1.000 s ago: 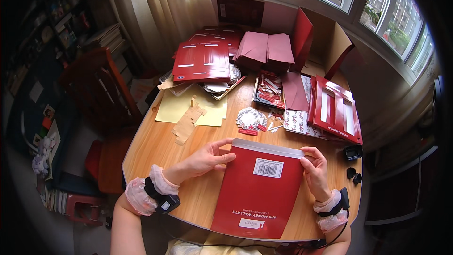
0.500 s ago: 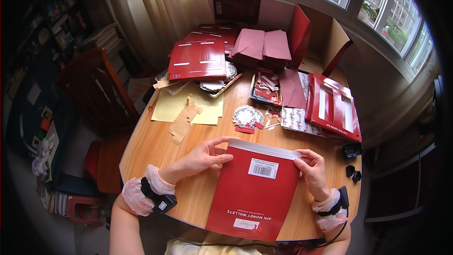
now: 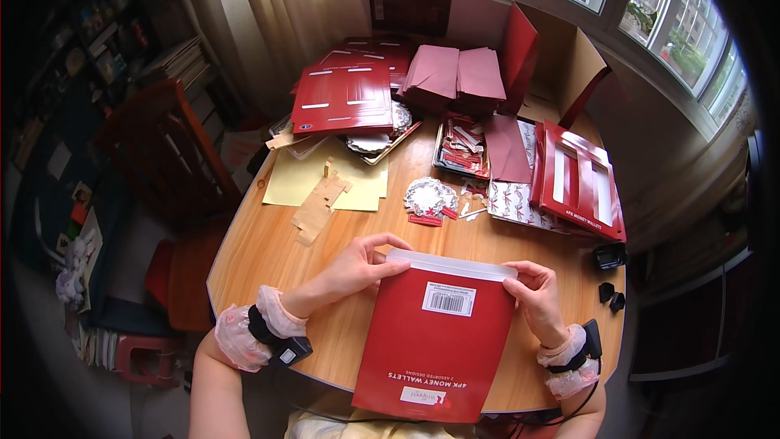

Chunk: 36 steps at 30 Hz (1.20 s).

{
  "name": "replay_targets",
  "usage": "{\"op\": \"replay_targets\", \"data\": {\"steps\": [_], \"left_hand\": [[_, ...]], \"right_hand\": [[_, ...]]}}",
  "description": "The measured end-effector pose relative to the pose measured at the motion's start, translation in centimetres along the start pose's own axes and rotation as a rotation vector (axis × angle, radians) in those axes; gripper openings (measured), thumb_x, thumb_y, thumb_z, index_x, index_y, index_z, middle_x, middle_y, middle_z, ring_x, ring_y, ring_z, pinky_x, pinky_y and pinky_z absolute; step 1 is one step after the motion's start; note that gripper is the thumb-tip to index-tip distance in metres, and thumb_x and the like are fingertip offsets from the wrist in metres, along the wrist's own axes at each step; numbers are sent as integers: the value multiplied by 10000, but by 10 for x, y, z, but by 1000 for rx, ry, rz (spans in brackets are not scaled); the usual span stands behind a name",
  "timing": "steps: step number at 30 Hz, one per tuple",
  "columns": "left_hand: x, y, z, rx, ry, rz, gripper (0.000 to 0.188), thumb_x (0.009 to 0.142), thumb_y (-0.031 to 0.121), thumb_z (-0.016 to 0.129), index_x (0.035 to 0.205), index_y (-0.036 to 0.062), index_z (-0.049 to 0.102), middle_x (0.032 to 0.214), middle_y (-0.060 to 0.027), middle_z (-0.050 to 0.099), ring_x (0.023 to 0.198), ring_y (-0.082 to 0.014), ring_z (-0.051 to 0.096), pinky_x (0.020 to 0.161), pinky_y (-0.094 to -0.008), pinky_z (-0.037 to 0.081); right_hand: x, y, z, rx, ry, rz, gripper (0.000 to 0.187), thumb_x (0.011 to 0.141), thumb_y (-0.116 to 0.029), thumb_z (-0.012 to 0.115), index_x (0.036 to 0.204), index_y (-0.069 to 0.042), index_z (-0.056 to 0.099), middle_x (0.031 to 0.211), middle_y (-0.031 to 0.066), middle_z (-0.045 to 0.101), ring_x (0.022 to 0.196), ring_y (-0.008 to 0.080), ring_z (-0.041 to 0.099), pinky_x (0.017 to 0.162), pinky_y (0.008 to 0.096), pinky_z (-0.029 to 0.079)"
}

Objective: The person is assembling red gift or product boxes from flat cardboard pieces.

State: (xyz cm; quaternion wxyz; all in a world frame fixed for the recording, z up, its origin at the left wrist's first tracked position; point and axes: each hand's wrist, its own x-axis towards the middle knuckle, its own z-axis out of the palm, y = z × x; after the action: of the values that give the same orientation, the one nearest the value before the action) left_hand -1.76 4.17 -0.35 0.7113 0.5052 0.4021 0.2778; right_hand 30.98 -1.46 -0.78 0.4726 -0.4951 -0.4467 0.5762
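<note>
A red cardboard sleeve [image 3: 431, 337] with a white barcode label hangs over the table's near edge, its printing upside down to me. Along its far edge runs a pale strip [image 3: 452, 265]. My left hand [image 3: 364, 267] pinches the far left corner between thumb and fingers. At the far right corner, my right hand [image 3: 532, 291] grips the same edge, thumb on top. Beyond the sleeve lie a round patterned paper piece [image 3: 431, 197] and a small red label [image 3: 425, 220].
Yellow sheets [image 3: 284, 179] and tan tape strips [image 3: 319, 210] lie on the left. Behind stand red folded cards [image 3: 345, 97], pink envelopes [image 3: 479, 73] and a tray of small labels [image 3: 461, 146]. Red window-cut sleeves [image 3: 581, 183] rest at the right, near black parts [image 3: 608, 257].
The red sleeve has shifted slightly toward me, with both hands still on its far edge. My left fingers have closed in further over the corner.
</note>
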Motion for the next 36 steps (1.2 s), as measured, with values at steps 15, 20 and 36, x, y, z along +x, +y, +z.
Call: {"op": "replay_targets", "data": {"steps": [15,20,36], "left_hand": [[-1,-1,3,-15,-6,58,319,925,115,683,1230,30,651,954,-130,735,832,-138,709,715,-265,592],[-1,-1,4,-8,7,93,277,921,69,670,1193,19,680,978,-128,736,841,-133,705,730,-253,587],[-1,-7,-1,-7,-62,244,269,922,18,643,1187,0,681,958,-114,737,860,-119,698,778,-232,572]], "right_hand": [[-1,5,6,-3,17,-45,188,877,-35,684,1056,-2,732,748,-24,678,602,6,557,501,159,396],[-2,4,9,38,20,-64,172,881,4,641,1022,11,738,770,-11,681,633,26,573,541,171,431],[-1,-4,5,105,-112,-58,211,885,28,636,1087,40,699,912,29,695,780,62,617,725,199,505]]}}
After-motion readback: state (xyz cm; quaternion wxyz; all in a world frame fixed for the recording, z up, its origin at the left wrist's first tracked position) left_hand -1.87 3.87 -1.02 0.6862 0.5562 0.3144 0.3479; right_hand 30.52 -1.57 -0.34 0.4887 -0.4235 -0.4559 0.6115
